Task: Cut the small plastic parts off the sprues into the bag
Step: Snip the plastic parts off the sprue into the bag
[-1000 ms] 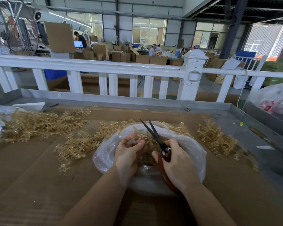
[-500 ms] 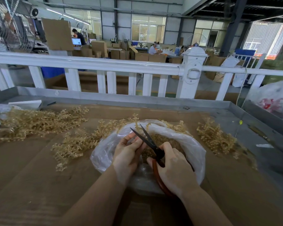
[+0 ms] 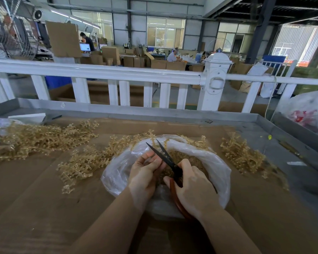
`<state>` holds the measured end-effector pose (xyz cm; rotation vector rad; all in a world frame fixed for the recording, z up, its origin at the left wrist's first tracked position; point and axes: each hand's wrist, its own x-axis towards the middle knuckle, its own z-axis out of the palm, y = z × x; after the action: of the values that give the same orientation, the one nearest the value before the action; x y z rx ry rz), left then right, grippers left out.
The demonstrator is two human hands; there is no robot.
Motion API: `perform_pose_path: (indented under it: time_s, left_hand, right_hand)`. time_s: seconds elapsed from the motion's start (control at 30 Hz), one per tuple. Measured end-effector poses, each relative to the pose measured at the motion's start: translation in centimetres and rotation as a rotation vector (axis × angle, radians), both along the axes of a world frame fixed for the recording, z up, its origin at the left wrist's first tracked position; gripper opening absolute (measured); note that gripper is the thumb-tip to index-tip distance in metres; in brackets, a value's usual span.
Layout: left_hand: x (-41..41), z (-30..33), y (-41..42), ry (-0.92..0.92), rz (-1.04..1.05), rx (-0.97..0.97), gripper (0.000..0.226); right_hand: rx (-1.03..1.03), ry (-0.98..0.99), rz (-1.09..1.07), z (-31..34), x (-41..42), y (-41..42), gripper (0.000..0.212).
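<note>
A clear plastic bag lies open on the cardboard-covered table, holding a heap of small tan cut parts. My right hand grips the red handles of black-bladed scissors, whose blades stand parted above the bag's mouth. My left hand is curled just left of the blades, pinching something small over the bag; the piece itself is hidden by my fingers. Tan plastic sprues lie in a pile left of the bag.
More sprue piles lie at the far left and right of the table. A grey metal rim and a white railing bound the far side. A big filled plastic bag sits at the right.
The scissors swung left toward my left hand, and their blades opened wider. Both hands stayed over the bag's mouth.
</note>
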<state>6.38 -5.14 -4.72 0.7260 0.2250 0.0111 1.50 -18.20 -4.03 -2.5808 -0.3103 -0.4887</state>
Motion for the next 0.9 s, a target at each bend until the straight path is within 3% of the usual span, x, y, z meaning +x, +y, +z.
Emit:
perform_pose_path:
  time_s: [0.63, 0.8, 0.9]
  left_hand:
    - [-0.46, 0.39, -0.10, -0.003, -0.013, 0.004, 0.020]
    - [-0.47, 0.71, 0.46, 0.013, -0.071, -0.021, 0.008]
    - [-0.49, 0.81, 0.20, 0.023, -0.049, -0.021, 0.015]
  right_hand:
    - [-0.076, -0.068, 0.015, -0.48, 0.61, -0.30, 0.040]
    - [-0.110, -0.110, 0.010, -0.58, 0.30, -0.30, 0.041]
    - [-0.091, -0.122, -0.020, -0.68, 0.24, -0.34, 0.043]
